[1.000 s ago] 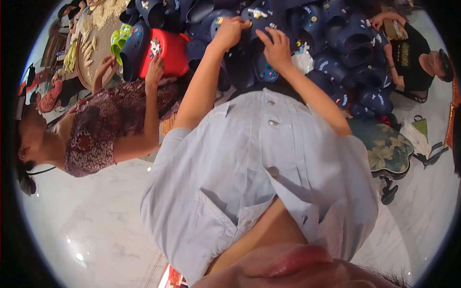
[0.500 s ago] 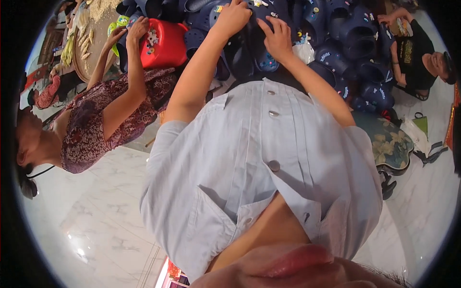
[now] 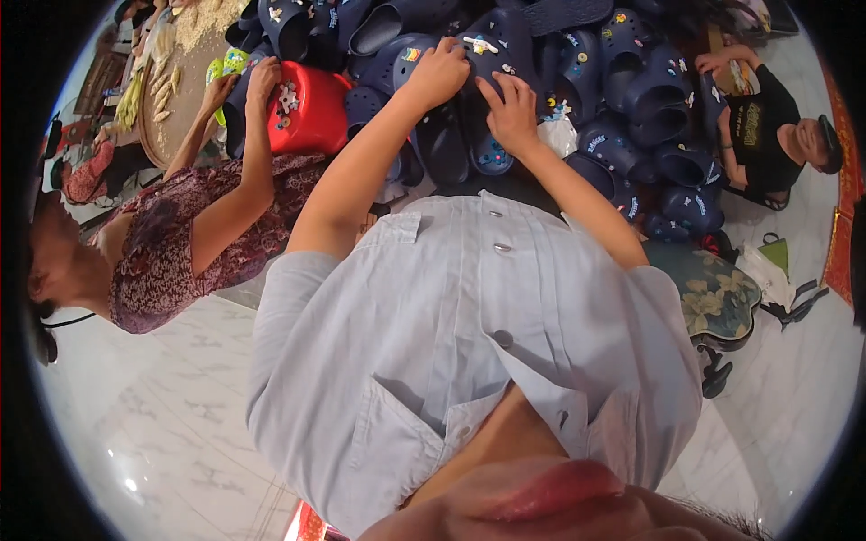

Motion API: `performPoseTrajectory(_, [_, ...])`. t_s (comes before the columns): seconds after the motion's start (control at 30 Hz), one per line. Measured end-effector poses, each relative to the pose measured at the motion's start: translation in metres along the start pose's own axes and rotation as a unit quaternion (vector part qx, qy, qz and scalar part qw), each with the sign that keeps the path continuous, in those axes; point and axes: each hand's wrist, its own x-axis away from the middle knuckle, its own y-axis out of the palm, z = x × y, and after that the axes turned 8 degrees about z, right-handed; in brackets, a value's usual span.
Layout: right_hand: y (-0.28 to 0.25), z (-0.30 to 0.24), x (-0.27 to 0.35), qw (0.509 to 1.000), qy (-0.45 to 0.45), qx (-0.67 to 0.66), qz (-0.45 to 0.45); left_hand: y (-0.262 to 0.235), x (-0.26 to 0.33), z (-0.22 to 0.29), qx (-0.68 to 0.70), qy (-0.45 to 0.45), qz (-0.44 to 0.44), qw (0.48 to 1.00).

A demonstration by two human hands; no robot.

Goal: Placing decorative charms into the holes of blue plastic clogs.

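Observation:
Navy foam clogs with colourful charms lie heaped in front of me. One clog (image 3: pixel 488 56), with a white charm (image 3: pixel 481 43) on its perforated toe, lies between my hands. My left hand (image 3: pixel 437 76) is closed at the left edge of this clog, its fingertips partly hidden from me. On the clog's lower right part rests my right hand (image 3: pixel 512 115), with index and middle fingers apart and nothing visible held. Beneath my left hand is another dark clog (image 3: pixel 440 144), its opening towards me. A blue charm cluster (image 3: pixel 492 159) shows just below my right hand.
At my left, a person in a patterned dress holds a dark clog (image 3: pixel 234 117) beside a red plastic container (image 3: pixel 311 108). Beyond it stands a round tray (image 3: pixel 155 117) with corn. A person in black sits at the right. A clear plastic bag (image 3: pixel 557 135) lies near my right hand.
The view has shifted so that the clogs sit lower in the picture. Both hands stay at the same clog, with little change in their grip.

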Motion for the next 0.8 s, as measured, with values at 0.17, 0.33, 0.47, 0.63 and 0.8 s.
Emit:
performPoseTrajectory(0.17, [0.02, 0.009, 0.001, 1.0, 0.027, -0.002, 0.011, -0.001, -0.003, 0.014, -0.044, 0.016, -0.001, 0.999])
performPoseTrajectory(0.33, [0.015, -0.005, 0.002, 1.0, -0.011, 0.01, 0.01, -0.008, 0.0, 0.017, -0.066, -0.032, -0.071, 0.995])
performPoseTrajectory(0.47, [0.004, -0.004, -0.005, 0.999, -0.001, 0.024, 0.031, -0.013, -0.009, -0.002, 0.032, -0.089, -0.1, 0.99])
performPoseTrajectory(0.63, [-0.001, -0.006, -0.008, 1.0, -0.006, 0.015, 0.023, -0.009, -0.006, -0.031, 0.109, -0.046, -0.105, 0.987])
performPoseTrajectory(0.8, [0.006, -0.008, -0.01, 0.999, -0.014, 0.004, 0.039, 0.0, -0.012, -0.032, 0.114, -0.126, -0.074, 0.983])
